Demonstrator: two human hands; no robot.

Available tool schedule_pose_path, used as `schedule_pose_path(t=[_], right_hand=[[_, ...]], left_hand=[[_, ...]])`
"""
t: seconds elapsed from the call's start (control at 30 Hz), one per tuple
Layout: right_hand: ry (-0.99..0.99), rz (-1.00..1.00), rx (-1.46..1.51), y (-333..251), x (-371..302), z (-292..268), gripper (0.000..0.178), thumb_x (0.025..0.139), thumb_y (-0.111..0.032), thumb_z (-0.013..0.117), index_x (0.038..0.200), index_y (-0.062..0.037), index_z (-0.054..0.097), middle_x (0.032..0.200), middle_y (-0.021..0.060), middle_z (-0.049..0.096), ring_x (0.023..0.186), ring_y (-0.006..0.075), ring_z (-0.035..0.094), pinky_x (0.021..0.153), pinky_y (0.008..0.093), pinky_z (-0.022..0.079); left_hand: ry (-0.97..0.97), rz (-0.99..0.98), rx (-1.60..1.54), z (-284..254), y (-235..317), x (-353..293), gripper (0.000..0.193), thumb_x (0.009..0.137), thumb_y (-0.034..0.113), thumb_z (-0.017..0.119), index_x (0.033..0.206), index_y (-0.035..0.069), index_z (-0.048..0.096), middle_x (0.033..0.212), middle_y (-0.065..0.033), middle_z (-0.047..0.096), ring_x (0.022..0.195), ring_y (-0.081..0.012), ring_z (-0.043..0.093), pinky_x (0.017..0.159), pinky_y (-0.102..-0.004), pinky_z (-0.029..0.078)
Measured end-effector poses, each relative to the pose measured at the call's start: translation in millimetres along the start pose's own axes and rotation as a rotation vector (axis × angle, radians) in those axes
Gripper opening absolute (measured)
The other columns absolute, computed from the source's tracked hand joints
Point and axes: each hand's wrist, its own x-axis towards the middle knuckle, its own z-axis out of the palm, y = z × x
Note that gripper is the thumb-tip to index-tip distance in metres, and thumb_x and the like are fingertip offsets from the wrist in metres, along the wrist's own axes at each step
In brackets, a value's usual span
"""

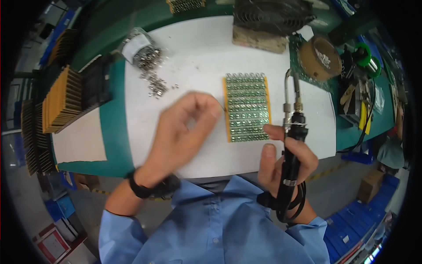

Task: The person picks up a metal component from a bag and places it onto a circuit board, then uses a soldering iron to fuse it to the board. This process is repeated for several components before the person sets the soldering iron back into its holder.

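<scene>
A panel of small green circuit boards [247,108] with yellow side strips lies on white paper in front of me. My left hand [178,134] is held just left of the panel, thumb and forefinger pinched together; whatever sits between the tips is too small and blurred to name. In my right hand [304,155] is a black soldering iron [289,169], its tip and a thin metal feed tube pointing away from me, right of the panel. The right forefinger and thumb reach toward the panel's lower right corner. Small metal parts [157,86] spill from a clear plastic bag [135,46] at the far left.
A black fan [272,15] stands on a block [259,40] at the back. To the right are a round brown container [307,66], a green solder spool [364,53] and a yellow-handled tool [364,116]. Racked yellow-edged boards [63,101] stand on the left.
</scene>
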Motion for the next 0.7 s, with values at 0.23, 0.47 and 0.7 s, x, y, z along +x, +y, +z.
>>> schedule_pose_path(t=[0.23, 0.47, 0.7], right_hand=[[-0.096, 0.024, -0.037, 32, 4, -21, 0.036, 0.092, -0.015, 0.056, 0.119, -0.0074, 0.032, 0.099, 0.0259, 0.066, 0.087, 0.0238, 0.064, 0.080, 0.0339, 0.049], [-0.162, 0.048, -0.066, 38, 7, -16, 0.037, 0.094, -0.021, 0.052, 0.121, -0.0075, 0.032, 0.095, 0.0269, 0.067, 0.082, 0.0242, 0.065, 0.076, 0.0331, 0.051], [-0.191, 0.056, -0.120, 41, 4, -21, 0.039, 0.095, -0.027, 0.048, 0.123, -0.0065, 0.031, 0.092, 0.0267, 0.067, 0.080, 0.0245, 0.066, 0.073, 0.0325, 0.051]], left_hand=[[-0.311, 0.086, 0.447, -11, -7, 50, 0.011, 0.090, 0.010, 0.063, 0.091, 0.000, 0.059, 0.077, 0.0022, 0.056, 0.067, -0.0044, 0.042, 0.060, -0.0203, 0.036], [-0.386, 0.043, 0.453, -8, -5, 50, 0.009, 0.087, 0.007, 0.064, 0.086, -0.001, 0.060, 0.073, 0.0023, 0.054, 0.063, -0.0062, 0.039, 0.057, -0.0218, 0.034], [-0.360, 0.081, 0.508, -3, -10, 48, 0.008, 0.086, 0.005, 0.065, 0.086, -0.002, 0.060, 0.072, 0.0027, 0.053, 0.062, -0.0064, 0.038, 0.057, -0.0211, 0.034]])
